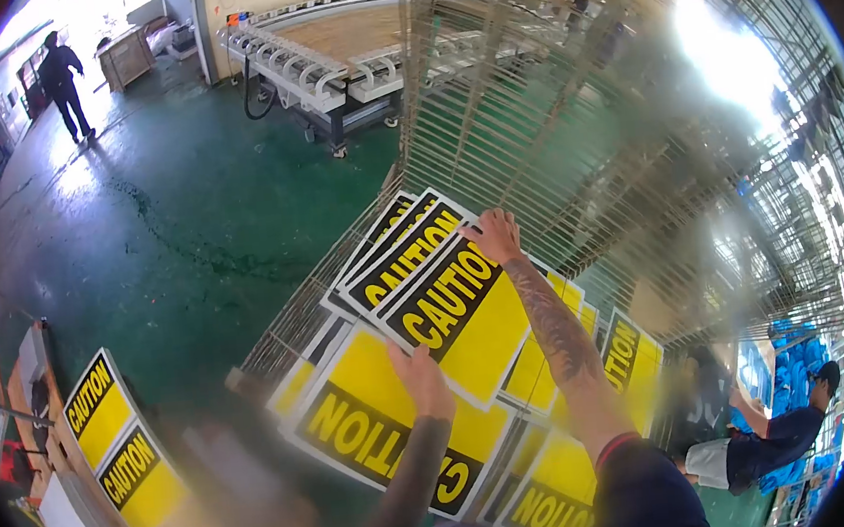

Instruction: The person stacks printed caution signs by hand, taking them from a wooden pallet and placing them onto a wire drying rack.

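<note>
A yellow and black caution sign [477,344] lies in front of me, tilted, over other caution signs on a wire rack shelf. My left hand [422,379] is closed on its lower left edge, the fingers partly hidden. At the upper right corner, my right hand [493,235] grips the same sign, with fingers bent over the edge. Beyond it, several overlapping signs [382,267] fan out to the upper left. Beneath my left hand rests another caution sign [353,395], its lettering turned another way. More signs [553,498] lie near my right arm.
Wire shelves [479,108] of the rack rise at the right, angled upward. Two joined caution signs [121,440] stand at the lower left beside a bench. A roller-edged table [326,81] is at the back. One person [60,79] is far left, another [774,443] at right.
</note>
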The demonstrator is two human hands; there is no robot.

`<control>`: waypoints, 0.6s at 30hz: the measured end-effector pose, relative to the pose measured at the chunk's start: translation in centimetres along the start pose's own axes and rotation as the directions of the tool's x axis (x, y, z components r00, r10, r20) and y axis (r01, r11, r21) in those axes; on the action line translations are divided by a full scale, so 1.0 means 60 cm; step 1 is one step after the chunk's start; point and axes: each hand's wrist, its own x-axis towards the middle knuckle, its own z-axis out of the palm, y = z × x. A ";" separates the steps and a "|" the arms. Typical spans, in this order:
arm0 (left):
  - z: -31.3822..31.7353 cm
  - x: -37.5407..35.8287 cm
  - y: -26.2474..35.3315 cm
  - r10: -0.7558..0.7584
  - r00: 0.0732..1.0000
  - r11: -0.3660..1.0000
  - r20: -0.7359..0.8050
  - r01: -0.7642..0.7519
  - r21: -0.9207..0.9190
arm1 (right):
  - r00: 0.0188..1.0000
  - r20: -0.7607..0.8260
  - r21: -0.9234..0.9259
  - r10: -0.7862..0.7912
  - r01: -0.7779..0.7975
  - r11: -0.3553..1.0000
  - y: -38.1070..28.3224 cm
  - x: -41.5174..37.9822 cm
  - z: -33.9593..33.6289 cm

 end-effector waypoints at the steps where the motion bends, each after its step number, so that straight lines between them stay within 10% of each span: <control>1: -0.001 0.003 0.002 0.020 0.999 1.000 0.026 -0.019 -0.020 | 1.000 -0.029 0.038 -0.003 0.004 0.999 0.003 -0.002 0.004; 6: -0.045 0.004 -0.010 0.195 0.981 0.868 -0.012 -0.167 0.467 | 1.000 0.010 0.191 0.028 -0.029 0.981 0.030 -0.012 0.006; 9: -0.088 -0.017 0.054 0.272 0.936 0.828 0.223 -0.345 0.441 | 0.988 -0.130 0.296 0.079 -0.037 0.954 0.009 -0.065 -0.083; 13: -0.149 -0.074 0.180 0.100 0.952 0.962 0.291 -0.167 0.216 | 0.916 0.402 0.661 -0.010 -0.282 0.695 -0.009 -0.193 -0.222; 15: -0.178 -0.147 0.188 0.115 0.978 0.981 0.176 -0.139 0.134 | 0.920 0.353 0.745 -0.171 -0.166 0.646 -0.065 -0.236 -0.277; 18: -0.276 -0.284 0.123 -0.397 0.905 0.918 0.151 0.391 0.068 | 0.825 0.444 0.683 -0.350 -0.059 0.728 -0.141 -0.219 -0.330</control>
